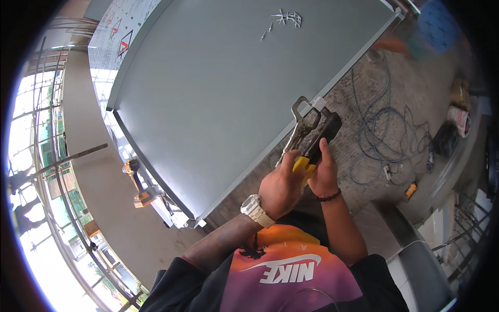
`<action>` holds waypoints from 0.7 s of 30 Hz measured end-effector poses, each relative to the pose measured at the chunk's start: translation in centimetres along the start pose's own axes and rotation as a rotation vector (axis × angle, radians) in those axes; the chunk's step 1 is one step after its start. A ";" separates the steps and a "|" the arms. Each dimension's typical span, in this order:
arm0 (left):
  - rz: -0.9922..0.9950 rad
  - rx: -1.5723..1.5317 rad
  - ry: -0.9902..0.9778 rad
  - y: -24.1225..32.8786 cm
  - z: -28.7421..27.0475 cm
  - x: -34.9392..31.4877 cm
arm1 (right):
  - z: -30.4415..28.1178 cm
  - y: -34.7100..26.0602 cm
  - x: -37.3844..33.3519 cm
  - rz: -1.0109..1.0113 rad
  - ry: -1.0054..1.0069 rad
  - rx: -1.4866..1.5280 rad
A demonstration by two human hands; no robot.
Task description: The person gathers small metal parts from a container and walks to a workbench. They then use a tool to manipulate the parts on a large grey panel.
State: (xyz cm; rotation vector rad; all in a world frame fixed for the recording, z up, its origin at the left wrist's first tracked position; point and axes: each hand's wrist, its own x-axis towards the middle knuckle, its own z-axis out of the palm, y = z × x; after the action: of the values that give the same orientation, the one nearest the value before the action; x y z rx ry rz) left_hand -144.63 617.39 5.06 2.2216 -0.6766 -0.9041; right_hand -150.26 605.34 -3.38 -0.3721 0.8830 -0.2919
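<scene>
Both my hands are together at the near right edge of a large grey panel. My left hand, with a pale watch at its wrist, is closed around the yellow grip of a yellow-and-black hand tool. My right hand wraps the same tool from the right, thumb laid along its dark body. Just left of the tool, a metal locking C-clamp has its jaws at the panel's edge, its handles reaching toward my left fingers. The tool's exact kind is unclear. Several pop rivets lie on the panel's far part.
An orange-and-black cordless drill rests beside the panel's left edge. Coiled hose lies on the rough floor at right, near a small yellow object. Scaffolding poles stand at left. A blue blurred shape appears at far right.
</scene>
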 end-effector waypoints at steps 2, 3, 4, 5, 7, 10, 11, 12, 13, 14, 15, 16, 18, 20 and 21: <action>-0.014 -0.037 0.050 0.2 0.4 -0.1 | -0.4 0.1 -1.1 -0.044 -0.010 -0.069; -0.011 -0.033 0.065 0.1 0.5 -0.2 | -1.5 -0.3 -1.4 0.005 -0.051 -0.092; -0.005 -0.027 0.075 -0.1 0.7 -0.3 | -2.8 -0.9 -1.5 0.050 -0.087 -0.111; 0.002 -0.021 0.084 -0.2 0.8 -0.3 | -4.9 -1.3 -1.1 0.092 -0.158 -0.137; -0.044 -0.008 0.046 0.6 -0.2 -0.2 | -9.5 -2.5 0.5 0.188 -0.314 -0.188; -0.057 -0.014 0.031 1.0 -0.6 -0.3 | -9.4 -6.7 1.7 0.171 -0.417 -0.475; -0.046 -0.018 0.034 1.1 -0.5 -0.2 | -10.1 -6.5 1.7 0.209 -0.421 -0.379; -0.077 -0.016 0.020 1.3 -0.6 -0.1 | -10.5 -6.1 1.8 0.252 -0.425 -0.285; -0.108 -0.015 0.006 1.7 -0.9 -0.1 | -10.7 -5.5 1.6 0.276 -0.418 -0.182; -0.140 -0.013 -0.006 1.8 -0.9 -0.1 | -10.7 -5.1 1.8 0.298 -0.416 -0.083; -0.123 -0.010 0.000 1.5 -0.7 -0.1 | -9.1 -4.1 1.1 0.297 -0.397 0.028; -0.106 -0.008 0.011 1.2 -0.5 -0.1 | -7.7 -3.1 0.8 0.296 -0.380 0.137; -0.079 -0.019 0.024 0.9 -0.4 0.0 | -6.5 -1.4 0.8 0.299 -0.450 0.332; -0.059 -0.040 0.025 0.7 -0.9 0.0 | -5.6 0.5 0.8 0.191 -0.344 0.421; -0.033 -0.031 0.025 0.7 -1.0 0.0 | -4.6 0.4 0.3 0.180 -0.404 0.505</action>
State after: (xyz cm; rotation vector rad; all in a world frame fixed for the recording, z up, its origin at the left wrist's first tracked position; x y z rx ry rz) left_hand -144.01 617.25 6.10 2.2193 -0.6120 -0.8962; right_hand -153.70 604.69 -6.40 0.1179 0.4183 -0.2512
